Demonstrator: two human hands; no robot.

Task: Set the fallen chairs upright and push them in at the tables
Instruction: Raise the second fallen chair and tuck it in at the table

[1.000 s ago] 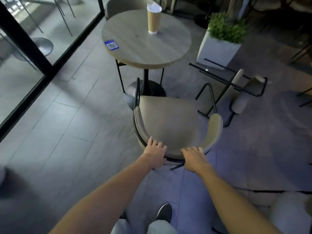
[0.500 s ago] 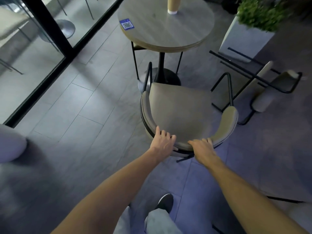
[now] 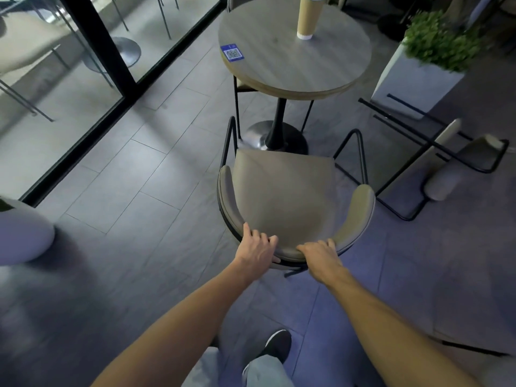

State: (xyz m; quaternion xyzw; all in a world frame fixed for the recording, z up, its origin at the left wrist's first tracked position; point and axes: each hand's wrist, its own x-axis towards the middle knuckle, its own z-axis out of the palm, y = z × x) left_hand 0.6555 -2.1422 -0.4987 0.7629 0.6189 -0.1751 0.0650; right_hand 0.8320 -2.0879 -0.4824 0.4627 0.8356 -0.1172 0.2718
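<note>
A beige padded chair (image 3: 284,191) with black metal legs stands upright in front of me, its seat facing a round wooden table (image 3: 329,71). My left hand (image 3: 255,250) and my right hand (image 3: 321,256) both grip the top of its curved backrest. The seat's front edge sits just short of the table's black pedestal base. A second chair of the same kind (image 3: 444,160) lies tipped over on the floor to the right, legs pointing left.
On the table stand a tall paper cup (image 3: 308,18) and a blue QR sticker (image 3: 232,53). A white planter with a green bush (image 3: 413,76) stands behind the fallen chair. A glass wall with a black frame (image 3: 100,46) runs along the left. A pale rounded seat (image 3: 22,233) is at left.
The upright chair has slid forward toward the table with both hands on its backrest, and I have stepped after it. The fallen chair has not moved.
</note>
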